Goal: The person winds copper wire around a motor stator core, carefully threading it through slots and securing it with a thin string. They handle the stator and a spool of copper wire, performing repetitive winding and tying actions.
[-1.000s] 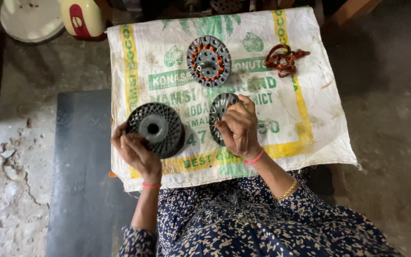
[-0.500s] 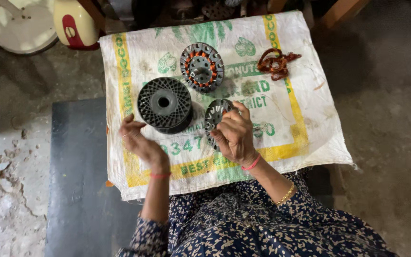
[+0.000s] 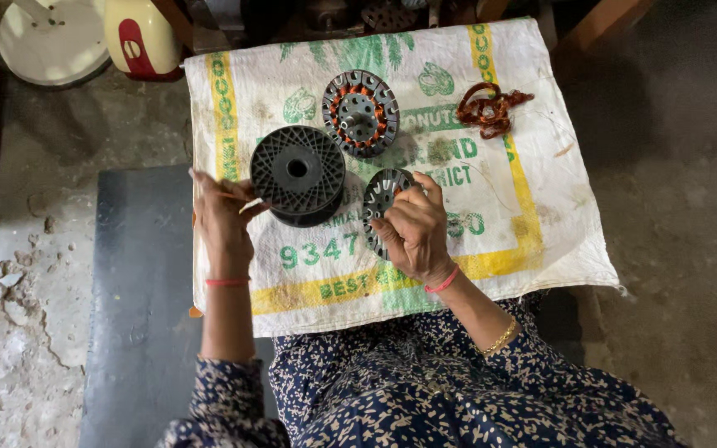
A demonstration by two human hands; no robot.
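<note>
Since half a second earlier, the black spool [image 3: 297, 175] had slid a little further up the sack [image 3: 533, 207], away from the person, and the left hand [image 3: 224, 214] had followed it.

That hand lay palm down at the spool's left edge, fingers bent and loosely spread, fingertips touching or nearly touching the rim; it gripped nothing that I could make out. The forearm ran straight back toward the body, a red band at the wrist.

The right hand [image 3: 412, 232] was curled around a dark slotted stator disc [image 3: 379, 203], holding it just right of the spool. The disc stood tilted on edge, its flat face turned left toward the spool, its long axis running roughly away from the person.

The spool lay flat, hub hole facing up. Beyond it sat a second stator [image 3: 360, 112] with copper windings, also flat. A tangle of copper wire [image 3: 491, 108] lay well apart at the sack's far right.
</note>
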